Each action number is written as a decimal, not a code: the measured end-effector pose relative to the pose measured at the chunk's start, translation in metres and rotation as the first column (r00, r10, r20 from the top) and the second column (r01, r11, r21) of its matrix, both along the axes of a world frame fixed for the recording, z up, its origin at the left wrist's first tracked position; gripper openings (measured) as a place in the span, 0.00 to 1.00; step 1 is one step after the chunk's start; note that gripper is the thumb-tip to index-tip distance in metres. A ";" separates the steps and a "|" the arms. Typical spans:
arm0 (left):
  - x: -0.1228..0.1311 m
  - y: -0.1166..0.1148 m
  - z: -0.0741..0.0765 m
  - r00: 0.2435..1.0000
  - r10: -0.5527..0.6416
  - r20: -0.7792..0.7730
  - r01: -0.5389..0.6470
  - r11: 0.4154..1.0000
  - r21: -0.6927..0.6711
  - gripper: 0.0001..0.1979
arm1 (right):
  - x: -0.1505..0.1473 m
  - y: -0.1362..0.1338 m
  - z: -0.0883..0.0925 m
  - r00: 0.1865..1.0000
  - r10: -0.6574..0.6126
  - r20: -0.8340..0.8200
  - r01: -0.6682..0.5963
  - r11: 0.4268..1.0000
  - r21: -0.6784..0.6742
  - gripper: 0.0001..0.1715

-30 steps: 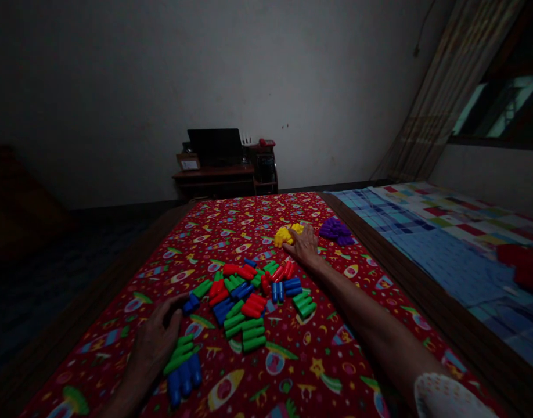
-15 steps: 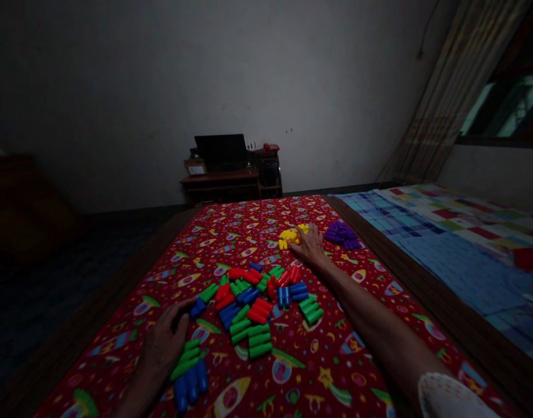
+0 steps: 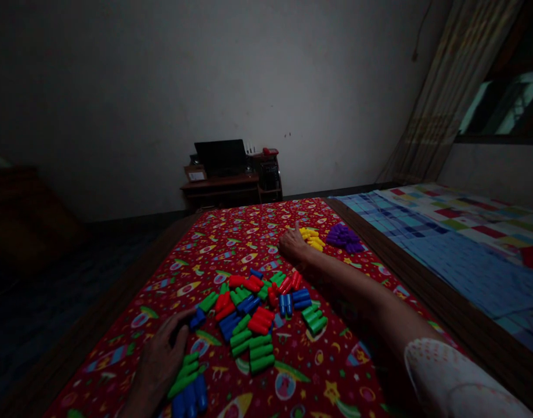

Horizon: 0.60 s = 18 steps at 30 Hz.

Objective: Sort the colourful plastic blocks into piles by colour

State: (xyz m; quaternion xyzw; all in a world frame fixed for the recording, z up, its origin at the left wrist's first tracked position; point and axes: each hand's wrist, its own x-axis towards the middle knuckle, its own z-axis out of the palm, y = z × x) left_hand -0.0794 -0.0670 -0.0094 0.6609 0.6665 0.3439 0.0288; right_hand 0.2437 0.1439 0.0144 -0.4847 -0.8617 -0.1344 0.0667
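Note:
My left hand rests on the red patterned cloth, thumb and fingers apart. Its fingertips reach a small blue toy block, touching or very near it. Beside that thumb lie a green block and a blue block, each made of joined rounded tubes. Farther off, my right hand is at the left edge of a pile of yellow blocks. One finger sticks out; the others are partly hidden, and I see nothing held. A purple block pile lies to the right.
Mixed red, green and blue blocks are spread across the middle of the cloth. A desk with a monitor stands by the far wall. To the right is a bed with a blue checked cover.
My right hand has moved from on top of the yellow blocks to their left side. The yellow blocks now sit slightly farther right, closer to the purple pile. My left hand stays put.

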 end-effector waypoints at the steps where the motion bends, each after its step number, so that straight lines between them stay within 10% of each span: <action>1: 0.000 0.000 0.000 1.000 0.002 0.000 -0.002 1.000 0.003 0.17 | 0.002 0.002 -0.001 1.000 -0.025 -0.002 0.025 1.000 -0.009 0.20; 9: -0.004 0.001 -0.004 1.000 -0.015 -0.014 0.015 1.000 0.012 0.17 | 0.023 -0.001 0.003 0.985 -0.098 -0.140 0.097 0.995 -0.012 0.23; 18: -0.006 0.004 -0.012 1.000 -0.021 -0.002 0.021 0.997 0.073 0.17 | 0.073 -0.034 -0.004 0.927 -0.157 -0.341 0.154 0.987 -0.036 0.48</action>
